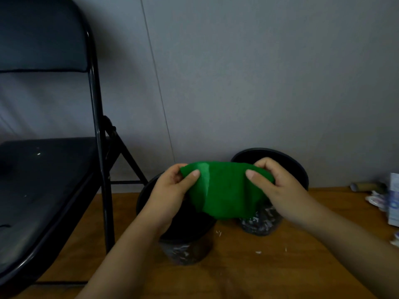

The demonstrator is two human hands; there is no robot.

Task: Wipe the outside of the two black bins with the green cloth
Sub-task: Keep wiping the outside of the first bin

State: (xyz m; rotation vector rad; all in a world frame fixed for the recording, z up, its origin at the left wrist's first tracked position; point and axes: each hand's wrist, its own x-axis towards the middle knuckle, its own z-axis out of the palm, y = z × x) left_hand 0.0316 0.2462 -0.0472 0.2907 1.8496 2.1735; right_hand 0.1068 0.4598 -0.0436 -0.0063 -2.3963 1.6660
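Green cloth (224, 188) btwn both hands (taut)

Plain room: folding chair (49, 169), wooden floor (259, 277)

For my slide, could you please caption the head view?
Both hands, left and right, stretch a green cloth above two black bins.

two bare forearms, no sleeves, short trimmed nails
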